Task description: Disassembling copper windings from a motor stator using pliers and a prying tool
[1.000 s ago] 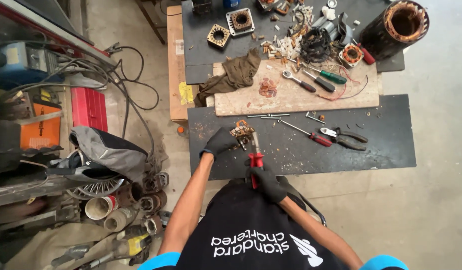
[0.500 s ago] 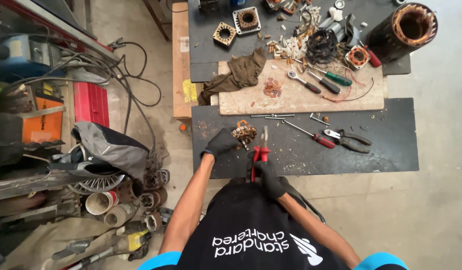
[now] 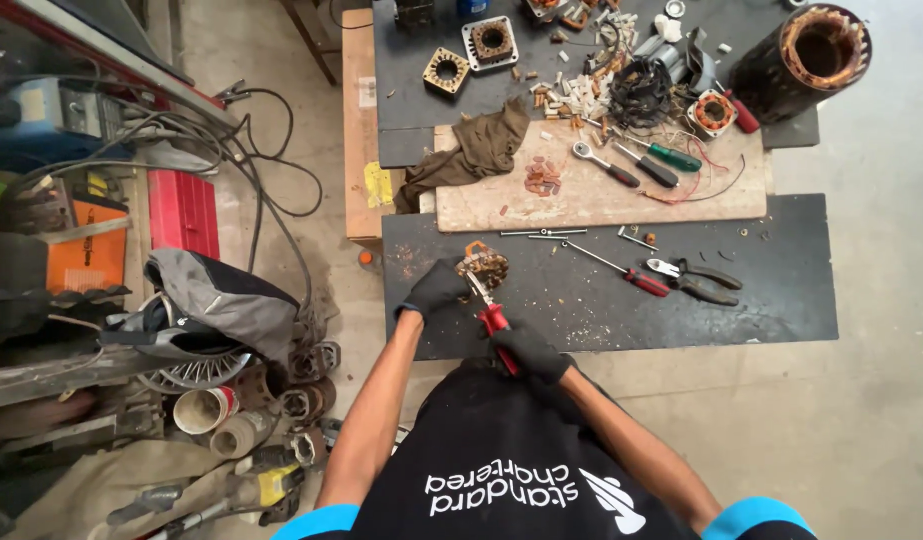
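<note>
L hand, black-gloved, was clamped round a small copper-wound motor core at the near-left of the black bench top. R hand, also gloved, was squeezed shut on red-handled pliers, tips at the core. To do this well, I'd judge: pin the core flat w/ the L, bite only a few strands at a time, pull straight back along the slot, no twisting. Labels etc.: yellow tag on the wooden plank's edge, small white sticker further up it; orange box and red case on the floor, left. Print too small to tell.
</note>
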